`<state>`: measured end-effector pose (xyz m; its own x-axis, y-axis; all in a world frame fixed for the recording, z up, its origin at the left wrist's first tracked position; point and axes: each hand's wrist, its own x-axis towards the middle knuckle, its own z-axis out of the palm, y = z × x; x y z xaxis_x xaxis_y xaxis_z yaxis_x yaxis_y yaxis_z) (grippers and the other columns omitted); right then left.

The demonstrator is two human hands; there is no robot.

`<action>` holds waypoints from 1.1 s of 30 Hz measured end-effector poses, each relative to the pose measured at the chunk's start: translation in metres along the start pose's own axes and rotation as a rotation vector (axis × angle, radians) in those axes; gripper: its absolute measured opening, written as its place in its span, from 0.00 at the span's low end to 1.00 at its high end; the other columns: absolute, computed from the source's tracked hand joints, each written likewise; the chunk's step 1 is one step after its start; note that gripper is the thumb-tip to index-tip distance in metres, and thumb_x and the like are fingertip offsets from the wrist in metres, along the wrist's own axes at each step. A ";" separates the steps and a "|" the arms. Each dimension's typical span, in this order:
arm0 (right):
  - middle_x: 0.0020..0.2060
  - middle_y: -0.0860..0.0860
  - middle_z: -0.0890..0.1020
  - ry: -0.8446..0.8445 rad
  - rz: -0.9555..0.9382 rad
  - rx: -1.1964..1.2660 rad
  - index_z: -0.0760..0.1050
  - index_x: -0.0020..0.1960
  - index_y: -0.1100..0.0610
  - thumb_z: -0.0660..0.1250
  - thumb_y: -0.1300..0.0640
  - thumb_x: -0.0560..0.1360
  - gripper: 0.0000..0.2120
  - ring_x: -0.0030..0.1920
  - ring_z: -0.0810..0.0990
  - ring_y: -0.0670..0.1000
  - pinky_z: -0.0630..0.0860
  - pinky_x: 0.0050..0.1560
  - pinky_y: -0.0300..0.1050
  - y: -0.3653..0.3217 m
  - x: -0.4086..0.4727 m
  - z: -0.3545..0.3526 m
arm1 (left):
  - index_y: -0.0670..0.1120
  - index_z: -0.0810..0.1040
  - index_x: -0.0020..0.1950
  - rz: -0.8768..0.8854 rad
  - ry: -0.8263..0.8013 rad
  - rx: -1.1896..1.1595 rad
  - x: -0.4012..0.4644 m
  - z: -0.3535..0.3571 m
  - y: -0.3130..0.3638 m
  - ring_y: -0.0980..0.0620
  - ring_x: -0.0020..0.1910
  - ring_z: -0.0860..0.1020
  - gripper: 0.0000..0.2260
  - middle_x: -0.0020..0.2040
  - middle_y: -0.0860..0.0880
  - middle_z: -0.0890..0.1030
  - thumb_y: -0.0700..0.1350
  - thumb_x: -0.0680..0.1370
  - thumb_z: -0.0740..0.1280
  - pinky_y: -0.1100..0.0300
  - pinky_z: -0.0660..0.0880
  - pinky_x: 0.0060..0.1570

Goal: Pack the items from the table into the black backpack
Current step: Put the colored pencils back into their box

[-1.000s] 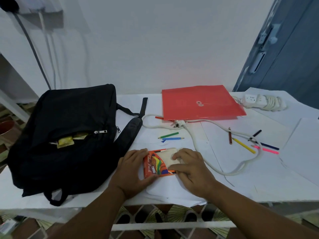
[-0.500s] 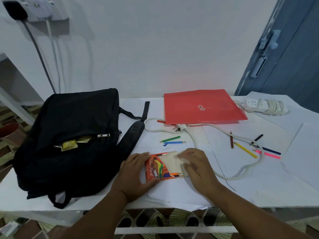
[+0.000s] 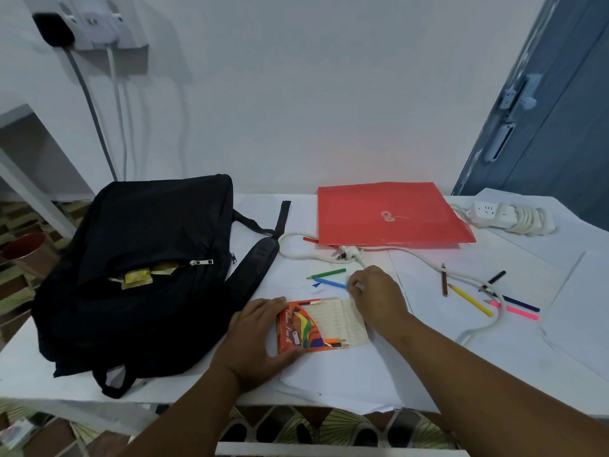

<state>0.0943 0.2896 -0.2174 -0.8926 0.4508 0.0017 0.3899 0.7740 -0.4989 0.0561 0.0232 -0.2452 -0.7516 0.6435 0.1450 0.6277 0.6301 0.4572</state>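
A white paper-covered surface [image 3: 494, 367] is set against a plain wall. The blue pencil [image 3: 330, 283] is pinched by the right hand [image 3: 379, 296]; the flat cardboard box [image 3: 316, 324] is pressed under the left hand's [image 3: 260, 338] spread fingers.

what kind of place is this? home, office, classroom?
Probably a home study corner, not certain. A white table against a plain wall holds a red document folder, loose colour pencils and a power strip, with a patterned tile floor below.

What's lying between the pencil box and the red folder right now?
In the head view, between the pencil box and red folder: a blue pencil pinched by the right hand, a green pencil and a white cable.
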 end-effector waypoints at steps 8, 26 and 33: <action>0.42 0.44 0.84 0.183 -0.167 0.289 0.78 0.50 0.49 0.65 0.60 0.79 0.07 0.39 0.80 0.47 0.79 0.40 0.45 0.015 -0.030 -0.007 | 0.55 0.65 0.76 0.013 0.017 0.008 0.001 0.001 0.000 0.58 0.74 0.61 0.41 0.74 0.59 0.68 0.77 0.70 0.58 0.54 0.59 0.71; 0.62 0.44 0.76 0.079 -0.629 -0.004 0.82 0.58 0.38 0.64 0.57 0.73 0.20 0.65 0.69 0.49 0.57 0.57 0.49 0.038 -0.053 0.017 | 0.53 0.63 0.78 -0.044 0.023 0.070 0.002 0.003 0.006 0.57 0.75 0.60 0.44 0.77 0.57 0.65 0.79 0.70 0.53 0.59 0.54 0.70; 0.63 0.47 0.76 0.055 -0.607 0.037 0.82 0.54 0.42 0.61 0.58 0.74 0.17 0.67 0.68 0.50 0.60 0.57 0.51 0.035 -0.053 0.015 | 0.54 0.63 0.78 -0.050 0.022 0.041 0.002 0.002 0.005 0.59 0.75 0.58 0.43 0.77 0.59 0.64 0.79 0.70 0.54 0.59 0.54 0.71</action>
<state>0.1517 0.2860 -0.2475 -0.9396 -0.0423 0.3398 -0.1935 0.8843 -0.4250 0.0581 0.0283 -0.2443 -0.7865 0.6010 0.1424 0.5963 0.6789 0.4284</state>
